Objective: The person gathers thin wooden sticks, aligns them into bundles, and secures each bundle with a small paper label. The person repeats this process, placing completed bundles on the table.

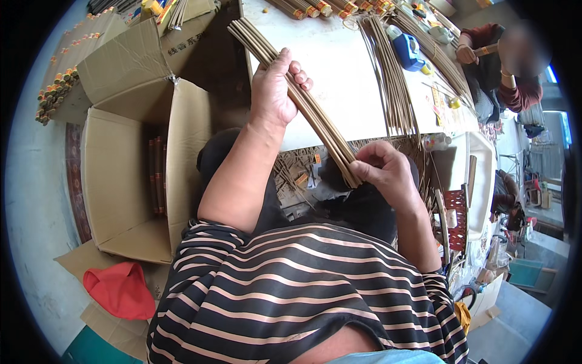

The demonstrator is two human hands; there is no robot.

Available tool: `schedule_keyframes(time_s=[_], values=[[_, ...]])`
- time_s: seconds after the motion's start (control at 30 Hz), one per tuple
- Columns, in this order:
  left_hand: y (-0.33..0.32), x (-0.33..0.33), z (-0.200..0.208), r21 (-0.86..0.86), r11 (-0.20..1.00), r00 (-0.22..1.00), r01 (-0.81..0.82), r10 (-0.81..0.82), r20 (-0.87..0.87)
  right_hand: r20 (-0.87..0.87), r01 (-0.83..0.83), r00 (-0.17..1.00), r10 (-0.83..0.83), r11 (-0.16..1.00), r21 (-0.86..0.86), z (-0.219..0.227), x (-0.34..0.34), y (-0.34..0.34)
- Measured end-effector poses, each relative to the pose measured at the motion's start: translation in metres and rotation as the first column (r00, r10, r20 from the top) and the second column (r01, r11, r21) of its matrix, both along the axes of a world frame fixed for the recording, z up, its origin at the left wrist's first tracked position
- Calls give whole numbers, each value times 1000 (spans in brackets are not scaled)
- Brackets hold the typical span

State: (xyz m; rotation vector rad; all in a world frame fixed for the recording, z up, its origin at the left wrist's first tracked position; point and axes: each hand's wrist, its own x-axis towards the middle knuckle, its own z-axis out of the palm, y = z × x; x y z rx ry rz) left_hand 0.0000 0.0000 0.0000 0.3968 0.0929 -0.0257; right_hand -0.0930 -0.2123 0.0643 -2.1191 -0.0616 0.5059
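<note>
A bundle of thin brown incense sticks (321, 121) slants across in front of me, its upper end over the white table (339, 67) and its lower end above my lap. My left hand (277, 88) is wrapped round the upper part, thumb on top. At the lower end, my right hand (385, 171) pinches the stick ends between thumb and fingers. More loose sticks (388, 79) lie in a long spread on the table to the right of the bundle.
An open cardboard box (127, 182) with several wrapped bundles inside stands at my left, a red cloth (120, 290) below it. Banded bundles (309, 8) line the table's far edge. A blue dispenser (407, 51) stands at the right, near a co-worker (500, 67). Scraps (294, 176) litter the floor.
</note>
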Motion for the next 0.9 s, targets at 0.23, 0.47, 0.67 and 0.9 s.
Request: schedule_keyframes(time_s=[0.23, 0.47, 0.67, 0.9], values=[[-2, 3, 2, 15, 999, 999, -35, 36, -38, 331, -76, 931, 152, 970, -232, 14, -13, -10], [7, 6, 1, -11, 994, 993, -113, 112, -18, 361, 154, 932, 15, 888, -434, 54, -81, -148], [4, 3, 2, -42, 995, 996, -90, 89, -18, 231, 506, 862, -452, 801, -320, 8, -182, -298], [-5, -5, 4, -60, 998, 997, 13, -8, 81, 313, 512, 846, -432, 821, -252, 31, -101, -175]])
